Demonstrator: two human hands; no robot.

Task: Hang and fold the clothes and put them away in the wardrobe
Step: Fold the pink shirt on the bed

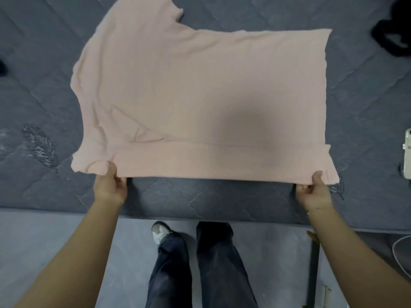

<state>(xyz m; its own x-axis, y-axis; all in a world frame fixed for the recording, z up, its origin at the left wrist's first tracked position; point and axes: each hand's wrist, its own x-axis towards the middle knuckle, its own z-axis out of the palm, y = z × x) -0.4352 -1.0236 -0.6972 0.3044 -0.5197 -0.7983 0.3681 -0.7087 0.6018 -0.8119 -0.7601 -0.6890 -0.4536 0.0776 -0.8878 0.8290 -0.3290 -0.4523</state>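
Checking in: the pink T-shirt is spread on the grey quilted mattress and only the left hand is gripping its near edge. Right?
Not quite. The head view shows both hands gripping the near edge: the left hand and the right hand. The pink T-shirt is indeed spread on the grey quilted mattress.

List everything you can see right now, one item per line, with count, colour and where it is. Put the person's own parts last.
T-shirt: one, pale pink, spread flat on the mattress, near edge lifted by both hands.
Mattress: one, grey-blue quilted, fills the upper part of the view.
Dark garment: one, black, far right corner of the mattress.
Dark item: one, black, cut off at the left edge; cannot tell what it is.
White object: one, right edge of the mattress, partly out of view; unclear.
Floor: grey, below the mattress.
Left hand: pinches the shirt's near left corner.
Right hand: pinches the near right corner.
Legs: two, dark trousers, one pale shoe showing.
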